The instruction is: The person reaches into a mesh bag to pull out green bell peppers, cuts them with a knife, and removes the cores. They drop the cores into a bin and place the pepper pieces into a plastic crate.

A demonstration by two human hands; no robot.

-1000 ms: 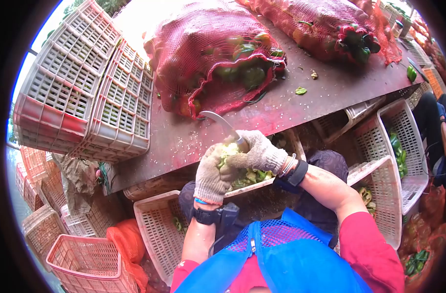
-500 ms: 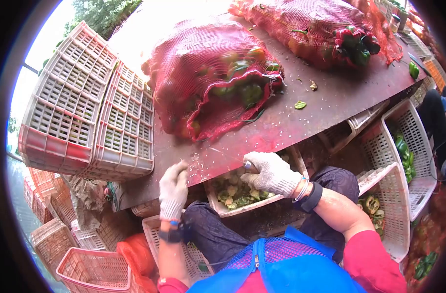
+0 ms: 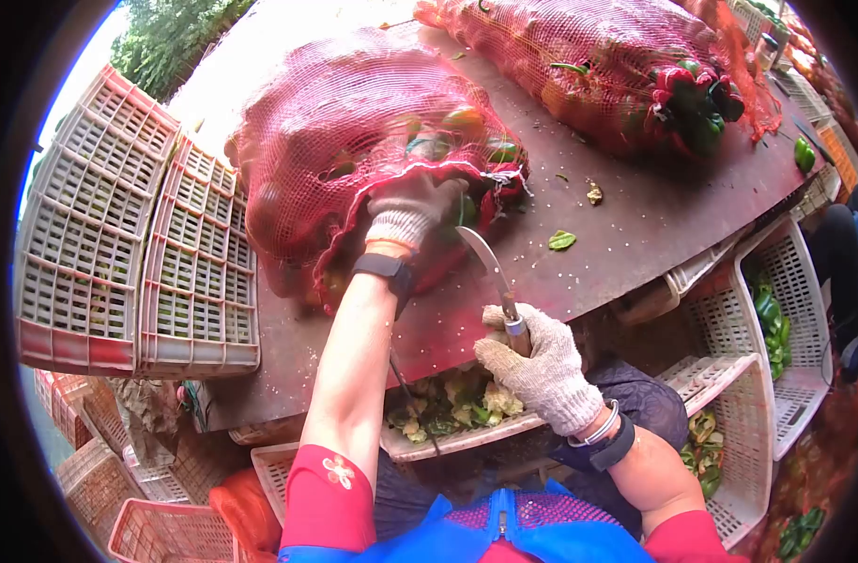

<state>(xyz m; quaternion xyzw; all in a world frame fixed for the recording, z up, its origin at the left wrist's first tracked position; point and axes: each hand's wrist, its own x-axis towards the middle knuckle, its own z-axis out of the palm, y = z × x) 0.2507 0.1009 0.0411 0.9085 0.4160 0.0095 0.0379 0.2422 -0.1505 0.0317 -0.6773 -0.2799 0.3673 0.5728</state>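
Now that the left hand (image 3: 410, 210) has moved up off the table (image 3: 635, 216) edge, it's in the mouth of the nearer red net bag (image 3: 340, 122), so can't tell what its fingers are doing. Right hand (image 3: 549, 373), nearer the body than that bag, has its fingers wrapped round the curved knife (image 3: 486, 259), blade up beside the mouth.

Single head-worn view, aimed forward and down; tabletop (image 3: 635, 220) seen close from above, blue vest (image 3: 551, 541) caught at bottom edge, wide round framing

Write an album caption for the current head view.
Left hand inside a mesh sack of peppers, right hand holding a curved knife.
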